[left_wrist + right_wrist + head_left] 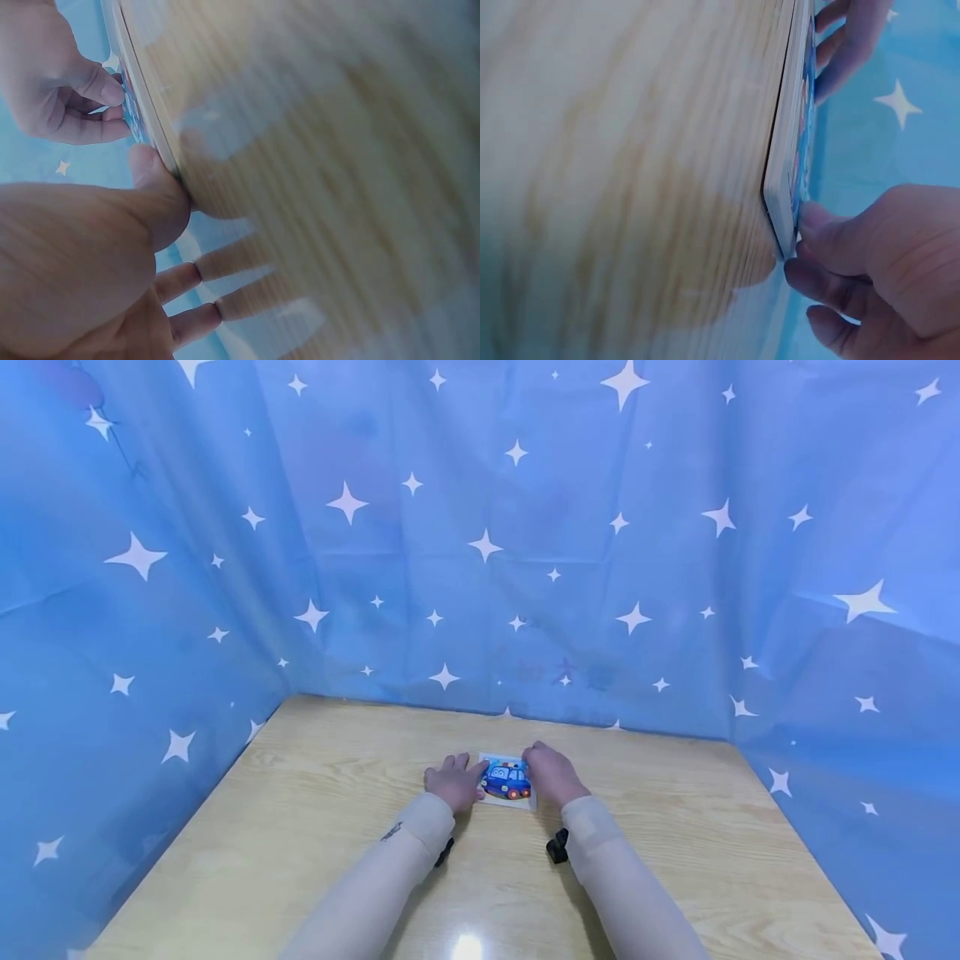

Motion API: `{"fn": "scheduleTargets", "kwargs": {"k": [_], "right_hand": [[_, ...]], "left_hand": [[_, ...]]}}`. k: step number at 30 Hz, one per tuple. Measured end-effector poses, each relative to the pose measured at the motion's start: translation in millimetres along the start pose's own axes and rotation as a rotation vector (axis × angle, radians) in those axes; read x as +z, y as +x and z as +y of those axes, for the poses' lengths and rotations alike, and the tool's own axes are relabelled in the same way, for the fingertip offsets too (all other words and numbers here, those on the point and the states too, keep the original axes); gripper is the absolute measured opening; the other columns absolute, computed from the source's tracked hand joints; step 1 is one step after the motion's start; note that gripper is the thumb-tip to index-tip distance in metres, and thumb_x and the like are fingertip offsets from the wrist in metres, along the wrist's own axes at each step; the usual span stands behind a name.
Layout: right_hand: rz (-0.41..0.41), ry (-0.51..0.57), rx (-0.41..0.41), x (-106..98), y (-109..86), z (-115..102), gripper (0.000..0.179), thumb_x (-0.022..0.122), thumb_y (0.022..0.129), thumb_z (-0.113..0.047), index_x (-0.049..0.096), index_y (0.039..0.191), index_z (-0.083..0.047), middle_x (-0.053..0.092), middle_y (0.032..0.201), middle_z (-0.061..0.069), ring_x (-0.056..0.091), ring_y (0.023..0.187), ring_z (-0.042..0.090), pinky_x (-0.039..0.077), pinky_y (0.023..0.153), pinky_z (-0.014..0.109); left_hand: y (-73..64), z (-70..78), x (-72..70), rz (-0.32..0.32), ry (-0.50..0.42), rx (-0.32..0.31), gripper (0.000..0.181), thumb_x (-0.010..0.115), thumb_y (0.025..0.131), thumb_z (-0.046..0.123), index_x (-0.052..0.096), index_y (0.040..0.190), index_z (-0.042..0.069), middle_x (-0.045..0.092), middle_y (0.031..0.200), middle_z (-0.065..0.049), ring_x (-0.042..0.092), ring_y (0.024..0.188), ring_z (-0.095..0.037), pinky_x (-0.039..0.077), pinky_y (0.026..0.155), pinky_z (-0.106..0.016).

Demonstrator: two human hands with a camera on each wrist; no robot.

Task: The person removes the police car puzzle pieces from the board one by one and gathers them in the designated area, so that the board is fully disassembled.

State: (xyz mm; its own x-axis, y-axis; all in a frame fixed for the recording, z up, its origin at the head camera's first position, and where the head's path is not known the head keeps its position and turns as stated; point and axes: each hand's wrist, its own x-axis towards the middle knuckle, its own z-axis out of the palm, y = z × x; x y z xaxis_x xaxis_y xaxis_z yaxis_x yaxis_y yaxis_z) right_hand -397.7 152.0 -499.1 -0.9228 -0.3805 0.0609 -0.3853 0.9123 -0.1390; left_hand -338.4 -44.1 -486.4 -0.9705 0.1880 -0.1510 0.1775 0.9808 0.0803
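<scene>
Now, head view, blue-car picture board [504,783]: lies flat on the wood-grain table [675,843], between both hands.
Left hand [454,782], head view: at board's left edge, fingers spread and loose, no grasp on it.
Right hand [552,774], head view: at board's right edge, knuckles bent.
Sleeves, head view: pale, both arms; black wrist device [557,846] beside right cuff.
Backdrop [420,552], head view: blue cloth, white four-pointed stars.
Left thumb, left wrist view: touches board's near edge; other fingers extended toward tabletop.
Right grip, right wrist view: thumb on board's face near corner, fingers curled beside the edge, pinching it.
</scene>
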Motion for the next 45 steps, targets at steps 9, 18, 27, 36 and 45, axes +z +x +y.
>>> {"fn": "scheduleTargets", "kwargs": {"k": [9, 18, 27, 36, 45], "right_hand": [[-0.008, -0.039, -0.034, -3.3, 0.1, -2.2, 0.018, 0.068, 0.098, -0.007, 0.067, 0.115, 0.0, 0.063, 0.105, 0.012, 0.062, 0.095, 0.022, 0.055, 0.089, 0.04], [-0.02, 0.083, 0.008, 0.5, -2.0, 0.5, 0.022, 0.063, 0.1, -0.004, 0.067, 0.122, -0.003, 0.059, 0.108, 0.01, 0.061, 0.099, 0.023, 0.053, 0.093, 0.041], [0.014, 0.02, -0.037, 0.5, -1.5, -0.2, 0.024, 0.07, 0.096, -0.005, 0.071, 0.12, -0.004, 0.064, 0.106, 0.011, 0.065, 0.095, 0.023, 0.055, 0.088, 0.041], [-0.005, 0.019, -0.042, 3.3, -0.6, 1.0, 0.022, 0.067, 0.097, -0.003, 0.065, 0.119, -0.002, 0.059, 0.106, 0.012, 0.063, 0.093, 0.022, 0.056, 0.085, 0.039], [-0.024, 0.052, -0.022, 0.1, -1.7, -0.1, 0.023, 0.065, 0.098, -0.002, 0.065, 0.122, -0.001, 0.059, 0.108, 0.012, 0.061, 0.098, 0.024, 0.054, 0.088, 0.041]], "left_hand": [[-1.5, 2.5, -5.6, -0.015, -0.003, -0.017, 0.059, 0.054, 0.102, 0.046, 0.037, 0.158, 0.035, 0.036, 0.16, -0.004, 0.038, 0.138, -0.025, 0.045, 0.094, -0.052], [0.1, 2.9, -2.1, -0.051, -0.011, -0.021, 0.06, 0.052, 0.103, 0.046, 0.033, 0.16, 0.036, 0.031, 0.163, -0.003, 0.033, 0.144, -0.026, 0.043, 0.098, -0.054], [-5.2, 2.6, -5.6, -0.012, 0.004, -0.001, 0.059, 0.051, 0.104, 0.045, 0.035, 0.159, 0.035, 0.035, 0.161, -0.003, 0.038, 0.138, -0.024, 0.046, 0.09, -0.05], [-6.5, 1.7, -7.6, -0.03, -0.007, -0.007, 0.059, 0.051, 0.104, 0.045, 0.033, 0.16, 0.035, 0.032, 0.162, -0.004, 0.035, 0.142, -0.025, 0.045, 0.092, -0.051], [-2.5, 0.9, -5.8, -0.045, -0.019, -0.002, 0.06, 0.05, 0.104, 0.045, 0.032, 0.16, 0.035, 0.029, 0.164, -0.003, 0.028, 0.149, -0.025, 0.043, 0.1, -0.057]]}}
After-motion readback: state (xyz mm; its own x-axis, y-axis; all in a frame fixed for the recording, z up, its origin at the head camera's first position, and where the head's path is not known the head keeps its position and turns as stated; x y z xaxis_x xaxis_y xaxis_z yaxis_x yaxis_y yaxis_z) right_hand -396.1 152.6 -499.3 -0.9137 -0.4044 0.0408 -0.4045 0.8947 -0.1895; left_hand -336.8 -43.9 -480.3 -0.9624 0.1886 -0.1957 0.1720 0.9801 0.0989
